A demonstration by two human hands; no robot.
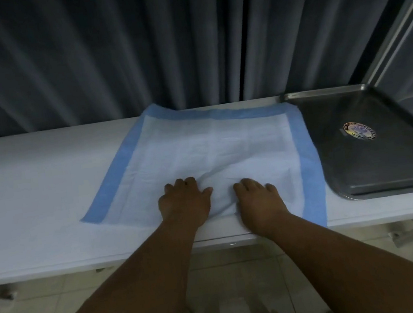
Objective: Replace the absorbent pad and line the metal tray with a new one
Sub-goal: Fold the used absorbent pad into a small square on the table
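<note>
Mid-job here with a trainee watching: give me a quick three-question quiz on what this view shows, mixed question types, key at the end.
1. True or false: the absorbent pad already lies inside the metal tray.
2. Multiple choice: where is the left hand? A) on the tray rim B) on the pad's near part, fingers curled into it C) on the curtain
3. Fill in: the pad's border is coloured ____.

Key:
1. False. The pad lies spread on the white table, its right edge beside the tray, which holds only a round sticker.
2. B. The right hand rests on the pad beside it, and the pad wrinkles between them.
3. Blue.
</note>
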